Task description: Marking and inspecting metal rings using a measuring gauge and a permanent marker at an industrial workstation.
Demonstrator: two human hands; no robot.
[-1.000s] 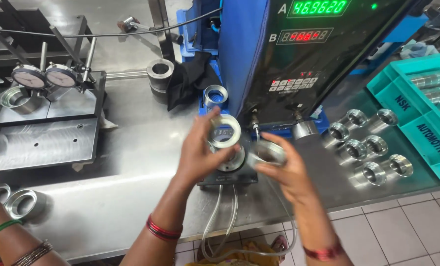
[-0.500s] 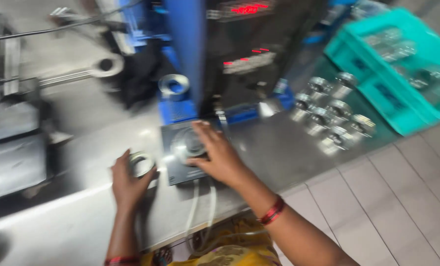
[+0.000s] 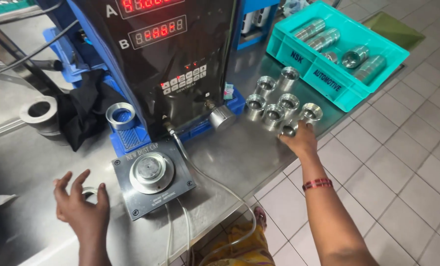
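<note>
While the left hand [image 3: 82, 209] cups a ring [image 3: 88, 191], right-hand fingers [image 3: 298, 132] pinch a steel sleeve [image 3: 289, 130].

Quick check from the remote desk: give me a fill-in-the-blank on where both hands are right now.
1. The right hand grips a metal cup at the ___ edge of the cluster of silver metal cups.
2. The left hand covers a metal ___ on the steel table.
3. The teal plastic crate holds metal ___.

Missing: near; ring; cylinders
</note>
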